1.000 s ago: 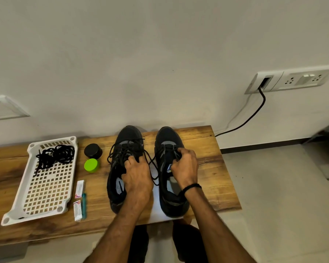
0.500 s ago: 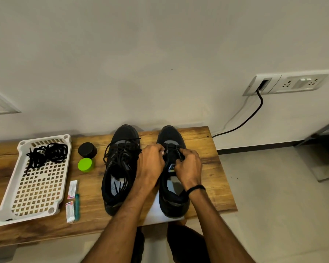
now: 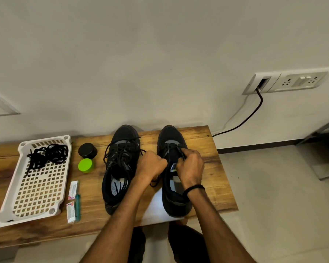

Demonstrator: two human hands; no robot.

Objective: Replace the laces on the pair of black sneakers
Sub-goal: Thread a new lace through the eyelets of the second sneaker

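Observation:
Two black sneakers stand side by side on a wooden bench, toes toward the wall. The left sneaker has loose black laces spilling over its tongue and into its opening. Both hands work at the right sneaker. My left hand is curled at its left eyelet row, pinching a lace. Over the tongue, my right hand pinches the lace near the top eyelets. A bundle of black laces lies in the white tray.
A black jar and a green lid sit between tray and left sneaker. Two small packets and a teal stick lie near the front. White paper lies under the shoes. A black cable hangs from the wall socket.
My left hand left the left sneaker and moved across to the right sneaker. My right hand stayed on the right sneaker's laces. The camera view shifted slightly.

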